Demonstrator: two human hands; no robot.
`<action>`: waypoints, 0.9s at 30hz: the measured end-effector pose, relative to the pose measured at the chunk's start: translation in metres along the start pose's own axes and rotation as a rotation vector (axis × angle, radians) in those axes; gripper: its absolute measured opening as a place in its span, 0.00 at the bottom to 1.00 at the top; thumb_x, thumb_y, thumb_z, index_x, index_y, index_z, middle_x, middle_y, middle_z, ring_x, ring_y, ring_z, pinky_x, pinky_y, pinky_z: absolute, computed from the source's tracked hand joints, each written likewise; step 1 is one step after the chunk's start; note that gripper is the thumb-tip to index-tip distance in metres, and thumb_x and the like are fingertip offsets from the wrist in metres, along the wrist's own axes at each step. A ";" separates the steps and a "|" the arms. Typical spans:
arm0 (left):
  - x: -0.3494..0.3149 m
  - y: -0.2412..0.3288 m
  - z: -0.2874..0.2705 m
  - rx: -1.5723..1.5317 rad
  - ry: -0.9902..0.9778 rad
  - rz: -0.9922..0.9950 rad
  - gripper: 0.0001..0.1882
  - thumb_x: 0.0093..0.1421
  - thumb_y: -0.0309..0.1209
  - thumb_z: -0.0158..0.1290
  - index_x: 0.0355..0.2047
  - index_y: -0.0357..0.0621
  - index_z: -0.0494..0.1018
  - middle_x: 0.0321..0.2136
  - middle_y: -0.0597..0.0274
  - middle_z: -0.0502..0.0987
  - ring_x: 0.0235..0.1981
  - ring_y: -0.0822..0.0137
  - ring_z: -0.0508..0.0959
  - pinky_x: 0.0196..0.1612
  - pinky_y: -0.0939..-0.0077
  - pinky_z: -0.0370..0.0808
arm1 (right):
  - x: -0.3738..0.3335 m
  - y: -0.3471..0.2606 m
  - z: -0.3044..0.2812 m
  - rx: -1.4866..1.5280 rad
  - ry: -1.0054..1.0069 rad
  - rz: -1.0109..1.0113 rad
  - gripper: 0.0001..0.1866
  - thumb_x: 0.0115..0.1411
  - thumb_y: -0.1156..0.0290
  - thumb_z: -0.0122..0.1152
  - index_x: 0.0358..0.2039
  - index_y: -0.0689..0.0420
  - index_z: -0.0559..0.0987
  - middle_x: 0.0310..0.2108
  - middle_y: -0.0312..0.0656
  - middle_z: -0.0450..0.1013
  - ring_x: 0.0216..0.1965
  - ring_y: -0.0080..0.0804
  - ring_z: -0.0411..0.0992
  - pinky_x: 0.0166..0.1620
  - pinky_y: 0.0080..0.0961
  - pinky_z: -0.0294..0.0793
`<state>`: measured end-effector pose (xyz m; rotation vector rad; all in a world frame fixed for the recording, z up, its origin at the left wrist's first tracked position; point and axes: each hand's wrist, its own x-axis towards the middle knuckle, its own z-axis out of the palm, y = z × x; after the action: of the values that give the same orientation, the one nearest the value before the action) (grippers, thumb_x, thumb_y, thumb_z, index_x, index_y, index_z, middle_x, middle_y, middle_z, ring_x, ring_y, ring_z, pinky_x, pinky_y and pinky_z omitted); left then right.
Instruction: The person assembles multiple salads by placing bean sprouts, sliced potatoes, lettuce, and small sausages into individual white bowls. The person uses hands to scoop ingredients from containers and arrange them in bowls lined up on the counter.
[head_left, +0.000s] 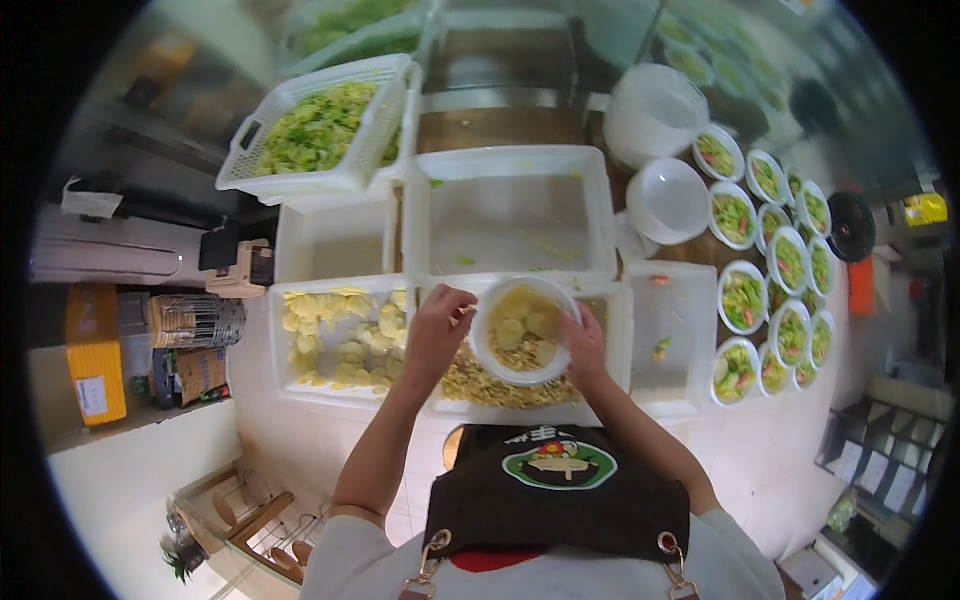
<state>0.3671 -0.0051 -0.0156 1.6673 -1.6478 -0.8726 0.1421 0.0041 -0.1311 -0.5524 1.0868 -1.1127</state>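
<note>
My right hand (588, 348) grips the rim of a white bowl (482, 352), thumb over the edge. Inside lie pale yellow round slices (516, 322) and small brownish chopped bits (512, 352). By the bowl's left rim is my left hand (443, 325), its fingertips pinched together; what they hold, if anything, is too small to name. The bowl hangs over a white tray of brownish chopped bits (495, 390), hiding part of it. Left of that tray, a white tray (280, 350) holds more pale yellow slices (358, 350).
Beyond my hands sits a large white tray (510, 215) with green scraps. A white basket of chopped greens (325, 125) stands far left. To the right are stacked white bowls (668, 200), a white tray (672, 340) with scraps, and several bowls of salad (742, 297).
</note>
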 end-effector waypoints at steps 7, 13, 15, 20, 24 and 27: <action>0.138 -0.055 -0.190 0.368 0.463 0.207 0.06 0.55 0.23 0.52 0.35 0.39 0.72 0.30 0.55 0.74 0.27 0.65 0.74 0.29 0.75 0.70 | 0.003 -0.019 0.016 -0.007 0.052 0.041 0.16 0.61 0.71 0.50 0.49 0.61 0.69 0.41 0.37 0.70 0.42 0.23 0.67 0.47 0.20 0.66; 0.279 -0.133 -0.216 0.653 -0.140 -0.255 0.36 0.45 0.45 0.61 0.52 0.43 0.63 0.45 0.45 0.71 0.40 0.50 0.74 0.43 0.67 0.71 | 0.022 -0.010 0.016 0.081 0.226 -0.017 0.19 0.61 0.71 0.50 0.51 0.61 0.66 0.45 0.39 0.68 0.45 0.26 0.66 0.48 0.24 0.67; 0.301 -0.150 -0.197 0.753 -0.268 -0.364 0.45 0.40 0.48 0.63 0.56 0.42 0.58 0.49 0.43 0.68 0.44 0.46 0.72 0.47 0.64 0.70 | 0.017 -0.021 0.031 0.062 0.272 -0.010 0.18 0.61 0.71 0.50 0.51 0.61 0.66 0.45 0.40 0.68 0.46 0.26 0.66 0.49 0.24 0.67; 0.343 -0.185 -0.173 0.762 -0.275 -0.326 0.47 0.38 0.45 0.64 0.56 0.37 0.58 0.49 0.43 0.68 0.46 0.47 0.72 0.48 0.63 0.70 | 0.013 -0.010 0.038 0.144 0.378 0.013 0.17 0.61 0.71 0.49 0.50 0.60 0.67 0.45 0.40 0.68 0.47 0.28 0.67 0.48 0.26 0.69; 0.334 -0.190 -0.188 0.658 -0.227 -0.203 0.40 0.39 0.41 0.62 0.52 0.35 0.64 0.45 0.44 0.72 0.44 0.53 0.74 0.46 0.67 0.71 | 0.018 0.003 0.048 0.219 0.359 0.048 0.16 0.61 0.72 0.50 0.50 0.60 0.67 0.45 0.40 0.68 0.46 0.29 0.68 0.47 0.27 0.71; 0.330 -0.177 -0.193 0.519 -0.223 -0.206 0.37 0.40 0.39 0.62 0.50 0.34 0.66 0.43 0.46 0.73 0.42 0.56 0.75 0.43 0.69 0.72 | 0.025 0.006 0.052 0.262 0.262 0.012 0.16 0.61 0.72 0.50 0.50 0.60 0.67 0.45 0.40 0.69 0.46 0.28 0.68 0.47 0.26 0.71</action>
<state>0.6265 -0.3348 -0.0556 2.1861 -2.0027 -0.7914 0.1927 -0.0236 -0.1247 -0.1957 1.1426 -1.3190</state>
